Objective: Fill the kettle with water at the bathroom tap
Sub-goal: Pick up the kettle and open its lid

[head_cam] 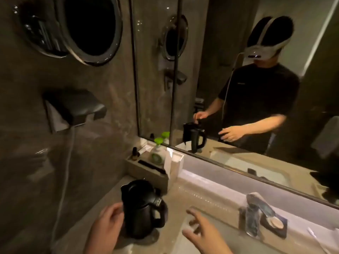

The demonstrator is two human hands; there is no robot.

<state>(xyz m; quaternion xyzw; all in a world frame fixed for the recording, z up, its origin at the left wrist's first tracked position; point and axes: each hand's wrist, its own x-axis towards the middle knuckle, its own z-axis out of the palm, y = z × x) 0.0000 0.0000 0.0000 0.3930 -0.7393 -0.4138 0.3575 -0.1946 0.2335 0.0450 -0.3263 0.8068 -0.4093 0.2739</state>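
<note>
Early stage of the task. The black plastic electric kettle [142, 208], lid closed and handle turned to the person's right, stands upright on the beige stone worktop [183, 204], to the left of the basin and just in front of a grey amenity tray [145, 170] holding a small dark bottle [135, 153] and a green-capped bottle [158, 150]. The left hand [106, 228] lies against the kettle's left wall, its fingers [114, 210] curled round the body; how firmly they press cannot be told. The right hand [203, 233] hovers apart from the kettle, to the right of the handle, holding nothing, its fingers [192, 213] spread and loosely bent. The chrome bathroom tap [254, 215] rises well to the right, beside a dark soap dish [275, 225]; no water is seen running from it. The wall mirror [238, 88] repeats the scene and adds nothing decisive.

Judged from this: the kettle has reached the bathroom and is being taken in hand. Still to do: open the lid, carry the kettle under the spout, run the water, and fill. Whether any water is already inside cannot be seen.
</note>
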